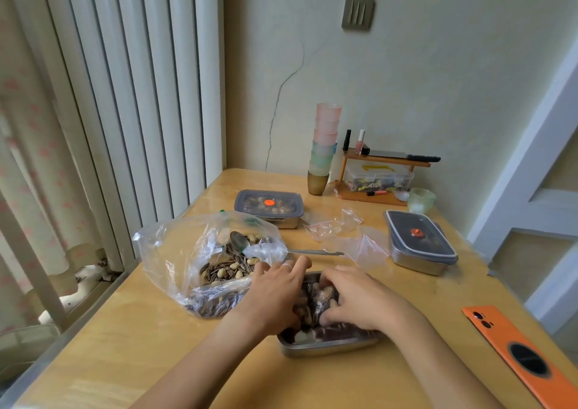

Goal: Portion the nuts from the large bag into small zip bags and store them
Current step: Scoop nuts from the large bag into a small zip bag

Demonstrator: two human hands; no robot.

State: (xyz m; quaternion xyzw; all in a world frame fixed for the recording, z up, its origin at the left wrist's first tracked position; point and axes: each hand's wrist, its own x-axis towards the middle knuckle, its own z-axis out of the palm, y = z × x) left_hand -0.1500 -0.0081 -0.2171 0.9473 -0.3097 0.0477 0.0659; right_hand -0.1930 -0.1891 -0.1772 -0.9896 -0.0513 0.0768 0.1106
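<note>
A large clear bag (pixel 175 252) of sunflower seeds and peanuts lies open at the left, with a metal spoon (pixel 242 243) resting in its mouth. In front of me stands an open steel container (pixel 328 346) holding filled small zip bags (pixel 316 299) of nuts. My left hand (pixel 275 289) and my right hand (pixel 353 299) both press down on the filled bags inside it, fingers curled over them. Several empty small zip bags (pixel 344 230) with red seals lie behind the container.
Two lidded steel containers stand further back, one at centre (pixel 269 205) and one at the right (pixel 419 243). An orange phone (pixel 513 349) lies at the right table edge. Stacked cups (pixel 325 146), a small wooden shelf (pixel 384 158) and a green glass (pixel 421 199) line the wall.
</note>
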